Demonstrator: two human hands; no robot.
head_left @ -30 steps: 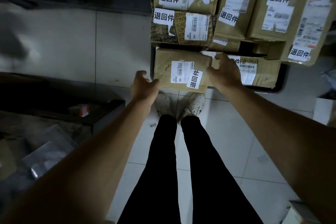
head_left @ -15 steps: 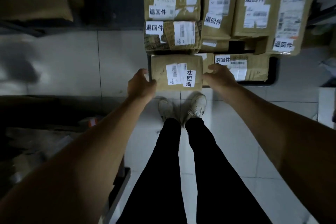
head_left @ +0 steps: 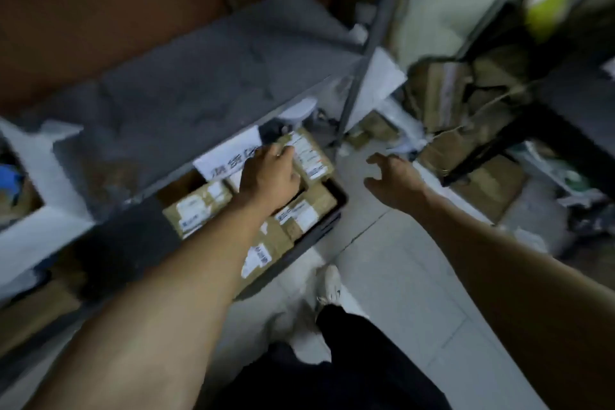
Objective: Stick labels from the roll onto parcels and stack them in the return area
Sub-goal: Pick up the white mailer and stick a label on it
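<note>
I see my left hand (head_left: 269, 176) over the parcels (head_left: 299, 210) in the black tray (head_left: 327, 226); its grip I cannot tell. My right hand (head_left: 394, 181) hangs loosely spread, empty, above the floor (head_left: 399, 276).

Bare tiled floor (head_left: 392, 263) gives open passage between the black tray (head_left: 327, 226) of stacked parcels (head_left: 199, 206) on the left and heaped boxes (head_left: 479, 186) on the right. A grey shelf (head_left: 186, 100) overhangs the tray's far side, and a metal post (head_left: 366, 53) rises behind.
</note>
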